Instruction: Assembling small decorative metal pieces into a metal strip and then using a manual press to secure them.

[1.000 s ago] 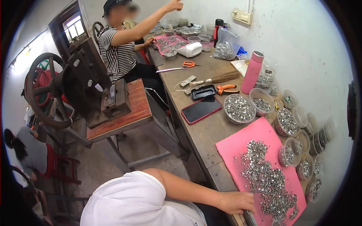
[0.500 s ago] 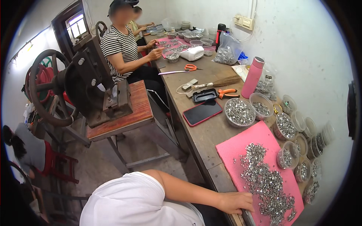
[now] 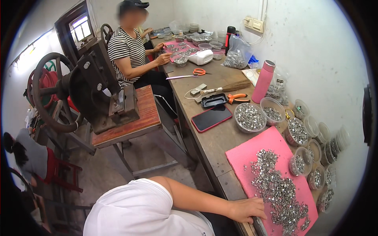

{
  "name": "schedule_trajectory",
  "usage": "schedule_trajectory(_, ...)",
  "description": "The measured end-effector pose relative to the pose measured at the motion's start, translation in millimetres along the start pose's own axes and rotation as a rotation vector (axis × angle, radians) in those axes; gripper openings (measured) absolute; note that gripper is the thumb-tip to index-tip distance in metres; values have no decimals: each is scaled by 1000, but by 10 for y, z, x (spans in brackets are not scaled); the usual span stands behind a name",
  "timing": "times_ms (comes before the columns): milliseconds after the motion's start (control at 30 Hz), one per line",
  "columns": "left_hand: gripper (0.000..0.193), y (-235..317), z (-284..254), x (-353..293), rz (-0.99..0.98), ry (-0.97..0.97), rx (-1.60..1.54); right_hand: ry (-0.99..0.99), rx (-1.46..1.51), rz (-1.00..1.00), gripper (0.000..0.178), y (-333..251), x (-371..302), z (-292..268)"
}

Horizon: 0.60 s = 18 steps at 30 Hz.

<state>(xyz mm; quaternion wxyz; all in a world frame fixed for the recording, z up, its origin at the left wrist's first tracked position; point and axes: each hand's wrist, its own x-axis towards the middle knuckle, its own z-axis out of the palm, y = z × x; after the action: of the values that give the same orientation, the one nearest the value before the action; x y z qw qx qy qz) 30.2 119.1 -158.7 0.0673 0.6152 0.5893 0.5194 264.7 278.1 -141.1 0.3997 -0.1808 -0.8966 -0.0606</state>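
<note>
- At the desk's (image 3: 216,155) near edge, the left hand (image 3: 245,209) lies palm down with bent fingers, its fingertips on the border of a pink textured mat (image 3: 249,151).
- Its grip looks narrow and loose; whether anything is pinched beneath the fingers I can't say.
- The right hand is out of view, so its grip can't be judged.
- Small silvery metal pieces (image 3: 277,185) lie in a long, uneven heap on the mat, just beside the left fingertips.
- Round clear tubs, several holding similar pieces, line the mat's far side; a fuller tub (image 3: 249,130) stands just beyond its upper corner.
- Near that tub lie a dark-screened phone (image 3: 212,118), a black tray (image 3: 214,100) and orange-handled pliers (image 3: 237,96).
- Behind them, a pink bottle (image 3: 264,82) stands upright near a straw hand brush (image 3: 234,85).
- Farther along, a co-worker in a striped top (image 3: 126,51) sits with both hands at another pink mat (image 3: 170,42).
- Left of the desk, a handwheel press (image 3: 92,84) stands on a wooden-topped stand (image 3: 146,112).
</note>
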Motion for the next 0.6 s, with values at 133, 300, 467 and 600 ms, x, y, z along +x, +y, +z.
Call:
schedule_trajectory(133, 59, 9, -20, -2, -13, -20, -3, 5, 33, 25, 43, -48, 22, -23)
schedule_trajectory(300, 61, -47, 10, -15, 3, 14, -24, -5, 54, 52, 44, -30, -5, -6)
schedule_trajectory(467, 61, -11, -27, 1, -11, 18, -41, -12, 104, 63, 43, -59, 41, -34)
schedule_trajectory(600, 61, 24, -62, 12, -20, -12, -16, -60, 96, 74, 42, -13, -25, -36)
